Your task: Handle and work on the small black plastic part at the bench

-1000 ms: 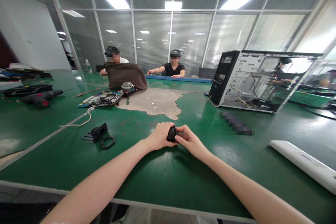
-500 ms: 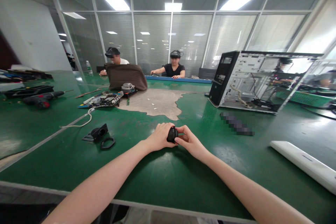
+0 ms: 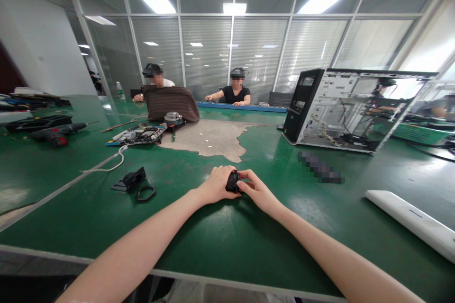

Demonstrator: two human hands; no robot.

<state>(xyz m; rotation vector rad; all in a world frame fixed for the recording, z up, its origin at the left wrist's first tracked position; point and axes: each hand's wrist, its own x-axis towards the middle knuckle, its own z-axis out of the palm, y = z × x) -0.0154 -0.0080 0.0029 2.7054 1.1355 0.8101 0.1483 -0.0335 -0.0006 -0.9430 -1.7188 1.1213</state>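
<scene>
Lying toward the left edge of the green worktable [image 3: 213, 241], a cordless drill [image 3: 55, 135] points its bit rightward, toward a populated circuit board [image 3: 142, 133] with a pale cable [image 3: 121, 157] beside it. Closer to the near edge sit 2 black pieces, a bracket with a round collar [image 3: 133, 180] and, just beside it, a many-sided ring [image 3: 146, 193]. Beyond the board stands a brown ribbed cover [image 3: 170, 103], partly hiding a co-worker in white [image 3: 167, 83] at the far edge. Around the middle, set in from the near edge, the left hand [image 3: 217, 183] wraps a small black part [image 3: 232, 182], its fingers together and clamped on it. From the other side the right hand [image 3: 253, 187] has its thumb and forefinger pinched on the part's right end; its remaining fingers are mostly hidden. A co-worker in black [image 3: 236, 94] sits at the far edge. Farther right stands an open-sided computer tower case [image 3: 330, 109], with a pixelated dark object [image 3: 322, 167] in front of it and a long white panel [image 3: 414, 222] toward the near right corner.
</scene>
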